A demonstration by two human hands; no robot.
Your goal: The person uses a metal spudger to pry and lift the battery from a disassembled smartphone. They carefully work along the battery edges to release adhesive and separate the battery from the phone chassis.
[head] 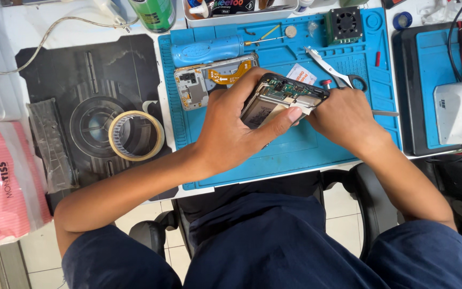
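Note:
My left hand (236, 126) holds an opened phone (282, 97) over the blue work mat (274, 147), its back off and its circuit board and battery showing. The thumb presses along the phone's lower edge. My right hand (346, 118) grips the phone's right end; a thin metal tool tip (385, 113) sticks out to the right of that hand. Both hands are shut around the phone.
On the mat lie a removed phone frame with an orange flex cable (209, 80), a blue screwdriver handle (207, 52), tweezers (324, 64) and a small fan (344, 24). A tape roll (136, 135) sits on the black mat at left. A white device (461, 112) is at right.

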